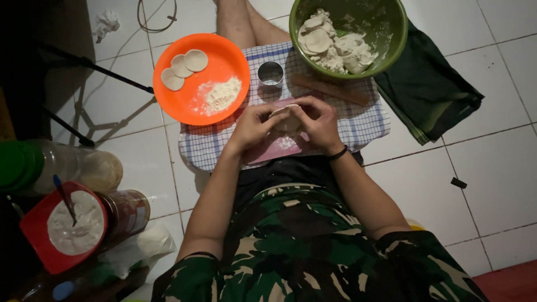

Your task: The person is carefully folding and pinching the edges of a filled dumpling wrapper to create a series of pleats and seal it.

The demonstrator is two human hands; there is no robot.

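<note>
A person in a camouflage shirt sits on a white tiled floor (492, 184), both hands meeting over a pale round piece of dough (286, 119). The left hand (254, 127) and the right hand (320, 124) each have their grip closed on the dough, fingers curled around its edges from either side, holding it just above a pink board (279, 146) dusted with flour.

The board rests on a blue-and-white checked cloth (363, 120) spread over the person's lap. On the cloth, just beyond the hands, stands a small round metal cutter (270, 73), and to its right lies a wooden rolling pin (330, 89).

An orange round plastic plate (184, 98) to the left carries three flat dough discs (183, 68) and a small heap of white flour (222, 95). A green plastic bowl (391, 33) at the top holds more dough scraps. A dark green folded cloth (430, 89) lies to the right.

At lower left, a red container of pale filling (72, 226) holds a spoon, beside several jars (126, 211).
</note>
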